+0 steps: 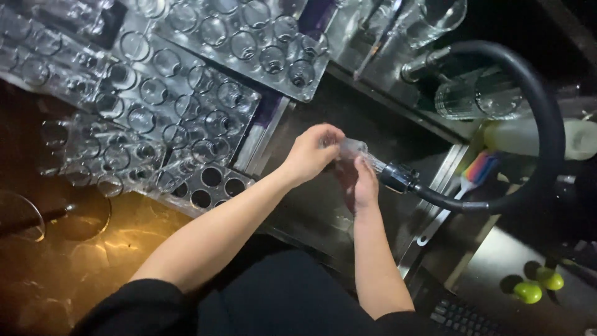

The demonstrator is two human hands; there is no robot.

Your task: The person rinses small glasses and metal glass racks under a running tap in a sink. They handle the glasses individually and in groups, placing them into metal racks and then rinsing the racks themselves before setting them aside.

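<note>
Where hands (333, 165) meet: glass (351, 149) (clear)

Clear perforated racks (186, 106) are holding rows of small glasses left of the sink (429, 205). 2 ribbed tumblers (476, 96) are lying behind it, 2 green limes (538, 286) are sitting right of it, and a striped brush (477, 171) is resting at its far edge.

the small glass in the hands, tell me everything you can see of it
The small glass is clear and short, like a shot glass, held tilted on its side over a dark sink. The left hand pinches it from above; the right hand cups it from below. A spray nozzle on a black hose points at its mouth, with water streaking between. Its base is blurred.
</note>
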